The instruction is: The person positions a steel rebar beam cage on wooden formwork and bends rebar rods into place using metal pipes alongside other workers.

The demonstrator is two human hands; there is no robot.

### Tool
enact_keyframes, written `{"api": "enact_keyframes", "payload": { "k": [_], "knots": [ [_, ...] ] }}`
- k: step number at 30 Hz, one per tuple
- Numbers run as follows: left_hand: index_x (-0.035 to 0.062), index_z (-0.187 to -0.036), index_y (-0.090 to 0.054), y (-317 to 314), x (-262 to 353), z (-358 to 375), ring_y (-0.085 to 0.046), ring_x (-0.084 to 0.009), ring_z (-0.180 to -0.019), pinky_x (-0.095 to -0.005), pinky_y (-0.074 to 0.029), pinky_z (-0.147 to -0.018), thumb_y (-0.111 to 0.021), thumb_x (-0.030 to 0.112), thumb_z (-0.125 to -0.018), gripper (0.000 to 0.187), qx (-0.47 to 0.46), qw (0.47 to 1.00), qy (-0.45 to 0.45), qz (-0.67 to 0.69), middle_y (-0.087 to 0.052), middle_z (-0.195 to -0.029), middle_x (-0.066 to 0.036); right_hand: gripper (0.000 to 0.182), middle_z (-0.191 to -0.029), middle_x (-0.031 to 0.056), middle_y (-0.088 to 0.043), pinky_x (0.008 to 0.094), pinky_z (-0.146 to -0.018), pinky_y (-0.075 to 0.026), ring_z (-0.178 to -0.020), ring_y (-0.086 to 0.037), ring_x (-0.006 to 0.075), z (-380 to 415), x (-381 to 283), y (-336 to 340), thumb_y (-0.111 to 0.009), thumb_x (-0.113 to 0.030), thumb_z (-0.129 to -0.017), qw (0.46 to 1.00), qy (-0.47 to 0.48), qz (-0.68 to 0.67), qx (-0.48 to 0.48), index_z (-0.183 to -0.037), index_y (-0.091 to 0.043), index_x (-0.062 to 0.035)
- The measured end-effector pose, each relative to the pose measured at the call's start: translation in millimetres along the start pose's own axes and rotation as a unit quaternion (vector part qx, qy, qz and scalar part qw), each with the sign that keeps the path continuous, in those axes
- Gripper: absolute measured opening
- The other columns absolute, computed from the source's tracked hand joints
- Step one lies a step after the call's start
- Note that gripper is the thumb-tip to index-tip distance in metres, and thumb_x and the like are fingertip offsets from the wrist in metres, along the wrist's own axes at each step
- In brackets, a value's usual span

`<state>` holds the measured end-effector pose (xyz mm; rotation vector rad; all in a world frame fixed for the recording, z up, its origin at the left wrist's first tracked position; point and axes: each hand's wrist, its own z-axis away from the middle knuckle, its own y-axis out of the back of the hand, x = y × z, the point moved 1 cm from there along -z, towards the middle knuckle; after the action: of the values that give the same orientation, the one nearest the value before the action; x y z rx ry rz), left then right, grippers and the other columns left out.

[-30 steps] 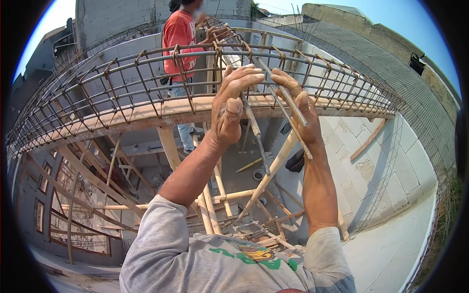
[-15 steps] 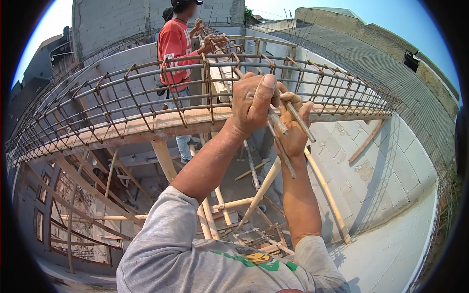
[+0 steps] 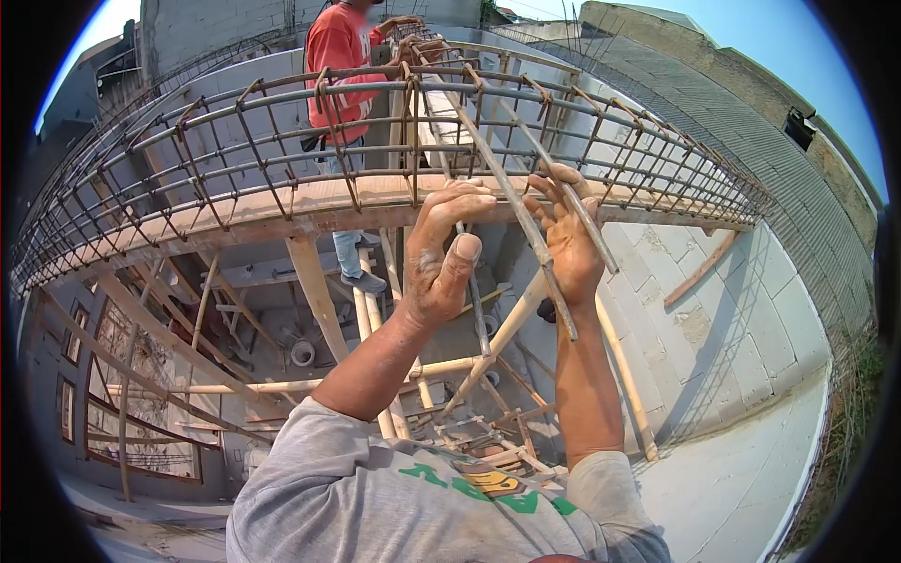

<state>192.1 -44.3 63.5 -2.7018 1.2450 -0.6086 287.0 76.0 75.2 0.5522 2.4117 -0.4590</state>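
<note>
My left hand [image 3: 443, 255] is raised left of centre, its fingers bent and its thumb apart from them, with nothing in its grasp. Just right of it a steel reinforcing bar [image 3: 507, 192] slopes down out of the rebar cage [image 3: 272, 141]. My right hand [image 3: 572, 239] is around a second steel bar [image 3: 593, 230], which crosses the palm between thumb and fingers. A thinner bar [image 3: 479, 305] hangs below, partly hidden behind my left hand. The cage lies across the view above a wooden formwork board [image 3: 328, 202].
A co-worker in a red top [image 3: 330, 56] stands beyond the cage, hands on its far stretch. Bamboo props [image 3: 314, 291] and loose timber [image 3: 507, 460] fill the deep space below. Block walls [image 3: 723, 319] and a corrugated roof [image 3: 648, 103] are on the right.
My left hand has come off the bars and moved left and down, its fingers opening. My right hand stays at its bar. The view has tilted down slightly.
</note>
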Motion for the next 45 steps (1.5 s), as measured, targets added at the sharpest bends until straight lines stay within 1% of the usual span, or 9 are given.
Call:
{"api": "enact_keyframes", "payload": {
  "k": [2,3,7,13,16,18,20,26,45],
  "knots": [
    [0.0084,-0.097,-0.069,22,-9,18,-0.061,-0.0228,-0.106,-0.0464,-0.025,-0.114,-0.049,0.034,-0.098,0.033,-0.184,0.982,0.007,-0.037,-0.066,-0.094,-0.006,0.044,-0.132,0.0139,-0.053,0.0404,-0.105,-0.040,-0.123,-0.051,0.0223,3,-4,-2,-0.035,-0.030,-0.104,1.000,-0.005,-0.003,0.008,-0.136,-0.045,-0.0018],
    [0.0101,-0.079,-0.069,16,-8,21,-0.062,-0.0183,-0.079,-0.0410,-0.039,-0.101,-0.049,0.028,-0.098,0.033,-0.186,0.981,0.009,-0.055,-0.064,-0.075,-0.003,0.042,-0.131,0.0141,-0.054,0.0394,-0.104,-0.041,-0.122,-0.052,0.0222,5,-4,-3,-0.038,-0.026,-0.103,1.000,-0.012,0.013,0.021,-0.136,-0.046,-0.0011],
    [0.0089,-0.057,-0.055,8,-10,13,-0.042,-0.0186,-0.051,-0.0344,-0.034,-0.067,-0.047,0.025,-0.096,0.043,-0.204,0.976,0.034,-0.068,-0.055,-0.054,-0.002,0.037,-0.128,0.0158,-0.057,0.0366,-0.098,-0.048,-0.117,-0.057,0.0236,16,11,18,-0.042,-0.009,-0.097,0.969,0.017,0.244,0.034,-0.132,-0.052,-0.0003],
    [0.0125,-0.055,-0.055,1,-19,14,-0.038,-0.0154,-0.047,-0.0319,-0.031,-0.063,-0.057,0.027,-0.089,0.037,-0.231,0.969,0.041,-0.081,-0.053,-0.052,0.001,0.028,-0.117,0.0212,-0.061,0.0371,-0.089,-0.051,-0.113,-0.060,0.0320,-2,14,8,-0.057,-0.011,-0.092,0.873,0.046,0.481,-0.071,-0.115,-0.063,0.0017],
    [0.0124,-0.055,-0.057,6,-15,3,-0.037,-0.0138,-0.047,-0.0309,-0.030,-0.063,-0.057,0.031,-0.090,0.040,-0.229,0.967,0.044,-0.100,-0.054,-0.053,0.003,0.033,-0.103,0.0183,-0.067,0.0373,-0.081,-0.052,-0.098,-0.066,0.0330,-5,37,-3,-0.059,-0.025,-0.093,0.899,0.069,0.431,0.038,-0.110,-0.064,0.0024],
    [0.0116,-0.056,-0.058,6,-5,-7,-0.037,-0.0132,-0.046,-0.0306,-0.030,-0.063,-0.057,0.031,-0.091,0.040,-0.194,0.977,0.061,-0.065,-0.055,-0.053,0.004,0.029,-0.094,0.0151,-0.066,0.0360,-0.076,-0.051,-0.089,-0.066,0.0305,10,40,-27,-0.058,-0.024,-0.094,0.943,-0.073,0.296,0.133,-0.105,-0.064,0.0024],
    [0.0106,-0.057,-0.060,6,12,-34,-0.036,-0.0130,-0.046,-0.0305,-0.030,-0.063,-0.057,0.032,-0.091,0.040,-0.131,0.988,0.085,0.011,-0.056,-0.053,0.003,0.029,-0.083,0.0061,-0.060,0.0327,-0.068,-0.047,-0.075,-0.057,0.0180,19,64,-22,-0.053,-0.029,-0.097,0.873,-0.056,0.480,0.067,-0.097,-0.060,-0.0018],
    [0.0127,-0.057,-0.062,28,-2,7,-0.031,-0.0181,-0.042,-0.0326,-0.027,-0.057,-0.063,0.031,-0.086,0.034,-0.257,0.960,0.014,-0.109,-0.047,-0.045,-0.003,0.038,-0.099,0.0087,-0.064,0.0349,-0.085,-0.047,-0.096,-0.059,0.0191,29,52,-19,-0.048,-0.035,-0.101,0.920,-0.046,0.388,0.029,-0.102,-0.065,-0.0010],
    [0.0135,-0.059,-0.065,3,-10,6,-0.033,-0.0152,-0.041,-0.0325,-0.027,-0.055,-0.069,0.032,-0.083,0.030,-0.222,0.973,0.009,-0.062,-0.049,-0.044,0.000,0.036,-0.106,0.0146,-0.062,0.0377,-0.081,-0.046,-0.085,-0.058,0.0202,20,49,-16,-0.051,-0.032,-0.099,0.945,-0.041,0.302,0.117,-0.086,-0.060,0.0001]
  ]
}}
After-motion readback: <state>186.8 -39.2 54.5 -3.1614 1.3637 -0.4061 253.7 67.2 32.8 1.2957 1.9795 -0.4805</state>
